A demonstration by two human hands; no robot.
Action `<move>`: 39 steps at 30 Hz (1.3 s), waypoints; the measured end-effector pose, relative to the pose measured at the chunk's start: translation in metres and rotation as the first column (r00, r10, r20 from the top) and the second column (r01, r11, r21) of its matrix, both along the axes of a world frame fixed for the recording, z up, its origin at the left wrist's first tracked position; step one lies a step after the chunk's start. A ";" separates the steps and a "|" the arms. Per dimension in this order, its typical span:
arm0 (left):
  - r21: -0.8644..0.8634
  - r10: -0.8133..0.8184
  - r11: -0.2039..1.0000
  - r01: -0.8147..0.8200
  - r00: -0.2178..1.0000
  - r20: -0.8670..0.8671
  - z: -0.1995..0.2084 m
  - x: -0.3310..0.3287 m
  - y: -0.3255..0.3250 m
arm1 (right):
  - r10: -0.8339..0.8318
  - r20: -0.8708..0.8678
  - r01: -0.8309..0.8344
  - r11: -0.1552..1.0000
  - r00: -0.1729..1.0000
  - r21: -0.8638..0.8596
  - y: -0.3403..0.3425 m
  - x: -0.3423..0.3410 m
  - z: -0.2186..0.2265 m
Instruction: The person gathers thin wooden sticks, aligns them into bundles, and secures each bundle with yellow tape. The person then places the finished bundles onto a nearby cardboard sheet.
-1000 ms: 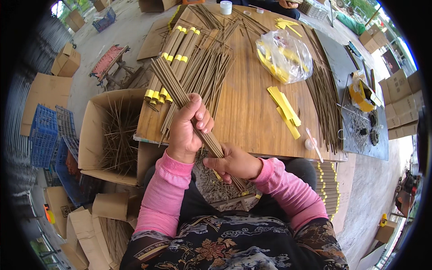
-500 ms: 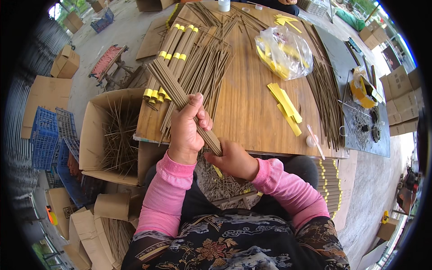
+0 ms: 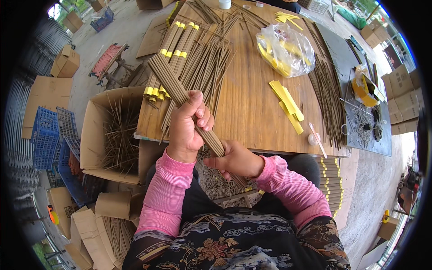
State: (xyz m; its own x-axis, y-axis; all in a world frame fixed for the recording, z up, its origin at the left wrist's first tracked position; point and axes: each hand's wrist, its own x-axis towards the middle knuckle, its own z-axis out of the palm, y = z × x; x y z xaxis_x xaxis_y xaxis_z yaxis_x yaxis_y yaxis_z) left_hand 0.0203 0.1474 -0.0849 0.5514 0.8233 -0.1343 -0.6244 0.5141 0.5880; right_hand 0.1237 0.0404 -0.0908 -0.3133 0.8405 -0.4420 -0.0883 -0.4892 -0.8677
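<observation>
Both hands' fingers wrapped round stick bundle (image 3: 189, 105), left hand (image 3: 189, 128) above right hand (image 3: 236, 159). Beyond fingers on tabletop (image 3: 252, 103): yellow-banded bundles (image 3: 173, 54), loose sticks (image 3: 209, 63); yellow strips (image 3: 285, 101) to right.

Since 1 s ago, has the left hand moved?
Yes. The left hand has risen, with the stick bundle, further over the table edge.

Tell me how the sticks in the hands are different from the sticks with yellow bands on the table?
The bundle in the hands has no band; the banded bundles each wear yellow wraps. The held bundle is lifted and slanted, gripped by the left hand and right hand; the banded ones lie flat on the wooden table. Both are thin brown sticks of similar length.
</observation>
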 end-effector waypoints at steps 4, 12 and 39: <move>0.046 -0.087 0.996 0.081 0.988 0.129 -0.003 -0.004 0.004 | 0.056 -0.163 -0.060 0.998 0.985 -0.019 0.000 0.003 -0.001; -0.026 0.110 0.993 -0.114 0.988 -0.112 0.003 0.007 -0.009 | -0.166 0.390 0.065 0.964 0.906 0.258 0.001 -0.002 -0.008; 0.015 -0.005 1.000 0.005 1.000 -0.007 0.002 0.007 -0.013 | -0.061 0.133 0.032 0.977 0.989 0.210 0.004 0.007 -0.006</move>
